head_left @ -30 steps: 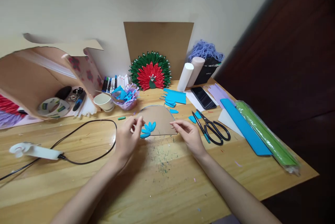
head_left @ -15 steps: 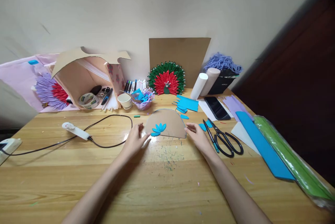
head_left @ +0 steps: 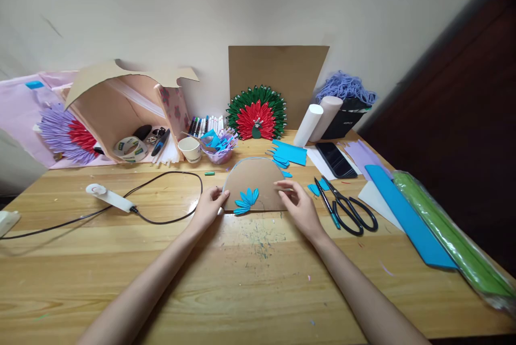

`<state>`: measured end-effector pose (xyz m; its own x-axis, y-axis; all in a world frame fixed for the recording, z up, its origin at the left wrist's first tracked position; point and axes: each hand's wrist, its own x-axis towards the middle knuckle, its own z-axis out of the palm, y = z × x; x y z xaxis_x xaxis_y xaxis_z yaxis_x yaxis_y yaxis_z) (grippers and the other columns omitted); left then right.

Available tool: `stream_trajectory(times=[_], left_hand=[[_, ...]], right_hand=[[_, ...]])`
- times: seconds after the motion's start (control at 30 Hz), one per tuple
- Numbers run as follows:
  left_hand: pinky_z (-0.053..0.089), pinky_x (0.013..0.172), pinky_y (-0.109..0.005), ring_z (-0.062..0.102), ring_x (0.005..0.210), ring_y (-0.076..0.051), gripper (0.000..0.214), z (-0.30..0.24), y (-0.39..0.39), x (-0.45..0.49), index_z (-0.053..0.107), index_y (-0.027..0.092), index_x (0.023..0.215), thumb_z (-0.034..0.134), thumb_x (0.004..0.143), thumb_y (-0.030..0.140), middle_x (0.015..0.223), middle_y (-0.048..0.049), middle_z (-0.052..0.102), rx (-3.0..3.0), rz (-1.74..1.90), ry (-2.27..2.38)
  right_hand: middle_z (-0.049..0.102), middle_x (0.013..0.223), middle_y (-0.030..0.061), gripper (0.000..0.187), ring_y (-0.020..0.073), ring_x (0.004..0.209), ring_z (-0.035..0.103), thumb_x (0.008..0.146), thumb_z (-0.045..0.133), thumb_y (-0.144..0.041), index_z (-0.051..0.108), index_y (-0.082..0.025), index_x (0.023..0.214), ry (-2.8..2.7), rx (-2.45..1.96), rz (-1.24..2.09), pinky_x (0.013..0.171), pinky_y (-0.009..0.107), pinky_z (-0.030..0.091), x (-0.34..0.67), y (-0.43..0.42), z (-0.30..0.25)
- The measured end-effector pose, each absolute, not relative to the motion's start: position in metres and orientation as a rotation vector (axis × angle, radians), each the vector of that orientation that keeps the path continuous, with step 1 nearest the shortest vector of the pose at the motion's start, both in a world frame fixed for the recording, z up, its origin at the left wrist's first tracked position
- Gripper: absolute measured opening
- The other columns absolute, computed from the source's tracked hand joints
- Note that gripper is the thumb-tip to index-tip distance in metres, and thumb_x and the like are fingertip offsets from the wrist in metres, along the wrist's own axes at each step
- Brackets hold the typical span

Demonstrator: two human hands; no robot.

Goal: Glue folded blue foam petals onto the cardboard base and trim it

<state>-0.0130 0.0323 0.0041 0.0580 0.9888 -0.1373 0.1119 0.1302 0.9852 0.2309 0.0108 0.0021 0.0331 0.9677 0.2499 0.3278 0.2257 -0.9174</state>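
Observation:
A half-round piece of brown cardboard (head_left: 266,175) lies before me, its straight edge toward me. Several blue paper petals (head_left: 246,202) fan out from its lower middle. My left hand (head_left: 209,205) grips the cardboard's left edge, the thumb on top and the fingers partly hidden. Over the right edge, my right hand (head_left: 296,202) is held with its fingers apart, holding nothing. To the right of it lie a black-handled pair of scissors (head_left: 350,210), a dark pen (head_left: 327,204) and small blue paper pieces (head_left: 313,189). Cut blue paper (head_left: 292,153) sits behind the cardboard.
A green-and-red paper peacock (head_left: 257,114) stands at the back. A paper cup (head_left: 189,150) and a bowl of scraps (head_left: 220,154) are at back left. A charger cable (head_left: 161,223) loops on the left. A phone (head_left: 336,160) and blue roll (head_left: 411,216) lie right.
My left thumb has come onto the cardboard's left edge. My right hand has shifted over its right edge with fingers spread. The cardboard sits a little higher, and the view has tilted slightly.

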Motion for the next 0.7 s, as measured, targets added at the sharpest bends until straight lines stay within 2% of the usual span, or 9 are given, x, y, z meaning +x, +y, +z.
stream_trajectory(times=[0.1, 0.2, 0.4, 0.7], left_hand=[[0.046, 0.074, -0.031, 0.062, 0.080, -0.021, 0.038, 0.000, 0.030, -0.012, 0.064, 0.011, 0.081, 0.066, 0.064, 0.045, 0.087, -0.0104, 0.069, 1.179, 1.049, 1.266], [0.046, 0.076, -0.031, 0.062, 0.082, -0.021, 0.033, -0.004, 0.027, -0.010, 0.063, 0.012, 0.085, 0.064, 0.069, 0.041, 0.090, -0.0094, 0.069, 1.207, 1.105, 1.260], [0.046, 0.073, -0.028, 0.061, 0.079, -0.018, 0.025, -0.008, 0.019, -0.007, 0.061, 0.014, 0.088, 0.056, 0.077, 0.035, 0.086, -0.0061, 0.067, 1.315, 1.139, 1.291], [0.046, 0.072, -0.027, 0.060, 0.078, -0.017, 0.024, -0.006, 0.018, -0.007, 0.062, 0.014, 0.088, 0.056, 0.078, 0.035, 0.086, -0.0058, 0.067, 1.352, 1.132, 1.336]], right_hand=[[0.060, 0.104, 0.0061, 0.024, 0.0199, 0.103, 0.053, 0.086, 0.045, -0.019, 0.058, -0.025, 0.105, -1.863, -1.174, 0.564, 0.092, 0.039, 0.043, 0.220, 0.005, 0.007], [0.059, 0.105, 0.0069, 0.028, 0.0204, 0.108, 0.049, 0.086, 0.043, -0.015, 0.056, -0.025, 0.109, -2.041, -1.096, 0.477, 0.092, 0.039, 0.044, 0.213, 0.005, 0.004], [0.056, 0.112, 0.0072, 0.033, 0.0216, 0.112, 0.047, 0.087, 0.043, -0.017, 0.051, -0.026, 0.117, -2.043, -1.134, 0.464, 0.095, 0.042, 0.041, 0.212, 0.008, -0.002], [0.054, 0.117, 0.0068, 0.036, 0.0213, 0.113, 0.046, 0.086, 0.043, -0.017, 0.048, -0.025, 0.120, -1.970, -1.133, 0.507, 0.097, 0.040, 0.039, 0.212, 0.007, 0.002]])
